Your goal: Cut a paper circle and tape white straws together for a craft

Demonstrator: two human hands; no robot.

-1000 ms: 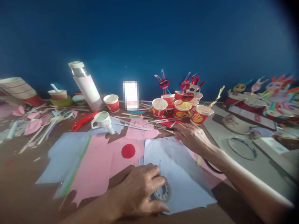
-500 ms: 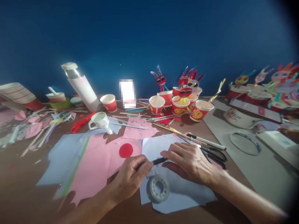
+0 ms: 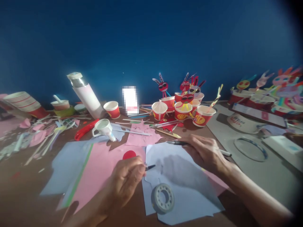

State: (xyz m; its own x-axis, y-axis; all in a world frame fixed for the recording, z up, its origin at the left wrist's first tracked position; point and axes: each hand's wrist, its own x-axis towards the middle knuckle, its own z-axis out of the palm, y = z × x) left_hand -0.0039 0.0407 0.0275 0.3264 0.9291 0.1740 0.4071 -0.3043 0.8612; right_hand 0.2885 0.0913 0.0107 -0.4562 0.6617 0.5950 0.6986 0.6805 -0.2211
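Observation:
My left hand (image 3: pixel 130 175) pinches a slim dark pen (image 3: pixel 150 167), its pointed end aimed right over the white paper (image 3: pixel 187 186). My right hand (image 3: pixel 203 151) is closed at the paper's far right edge. From its fingers juts a dark, narrow point, apparently the scissors (image 3: pixel 175 142), with their handles hidden beneath the hand. Below the hands a roll of tape (image 3: pixel 163 198) lies on the paper. A red paper circle (image 3: pixel 129 154) on pink paper (image 3: pixel 101 170) is partly covered by my left hand. A white marker (image 3: pixel 224 153) shows beside my right wrist.
Behind the papers stand a white mug (image 3: pixel 102 127), a leaning flask (image 3: pixel 86 97) and a paper cup (image 3: pixel 112 109). Several red cups (image 3: pixel 204 116) hold paper figures. Paper scraps (image 3: pixel 39 137) lie at left, a hoop (image 3: pixel 251 149) at right.
My hands have come apart; the pen stays in my left hand with its pointed end exposed. My right hand has moved right and away, over the scissors. The view has tilted up slightly.

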